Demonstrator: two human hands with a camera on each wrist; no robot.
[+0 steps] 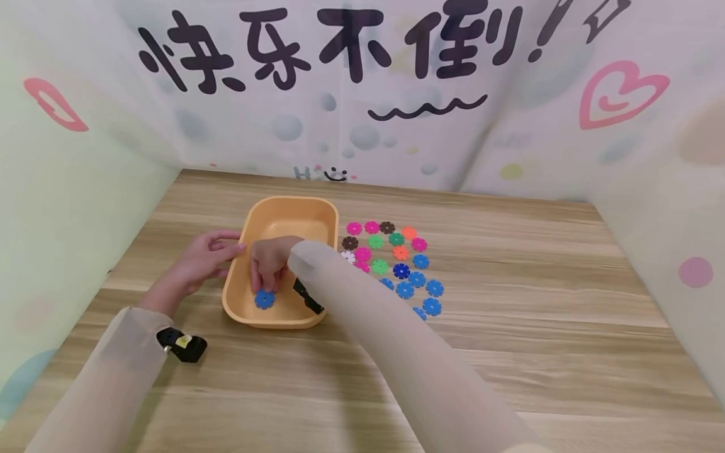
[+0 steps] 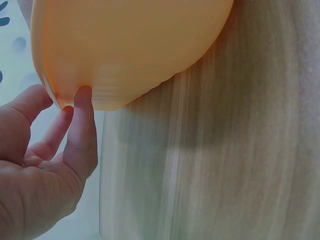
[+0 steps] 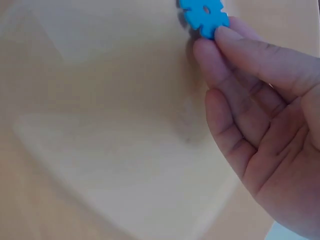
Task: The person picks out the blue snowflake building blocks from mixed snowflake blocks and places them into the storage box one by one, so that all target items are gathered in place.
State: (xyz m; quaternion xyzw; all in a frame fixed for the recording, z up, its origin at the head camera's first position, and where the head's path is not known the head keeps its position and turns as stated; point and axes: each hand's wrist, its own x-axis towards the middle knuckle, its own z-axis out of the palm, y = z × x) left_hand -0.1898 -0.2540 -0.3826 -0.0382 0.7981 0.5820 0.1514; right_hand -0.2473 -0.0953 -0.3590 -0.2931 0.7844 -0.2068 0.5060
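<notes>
In the head view an orange plastic basin (image 1: 330, 220) stands on the wooden table. My left hand (image 1: 201, 261) grips its left side; in the left wrist view the thumb lies at the rim and the fingertips (image 2: 84, 97) press the outer wall. Inside the basin, my right hand (image 1: 270, 259) reaches down, thumb and fingers pinching a blue notched plastic disc (image 1: 264, 299). Seen from the right wrist, that disc (image 3: 204, 15) is held by its edge, close over the basin floor (image 3: 110, 150).
Right of the basin lie several more notched discs, among them pink ones (image 1: 371, 227), green ones (image 1: 380, 267), orange ones (image 1: 401, 253) and blue ones (image 1: 432, 306). My right forearm (image 1: 385, 340) crosses over some of them. A printed cloth wall (image 1: 362, 138) closes off the back.
</notes>
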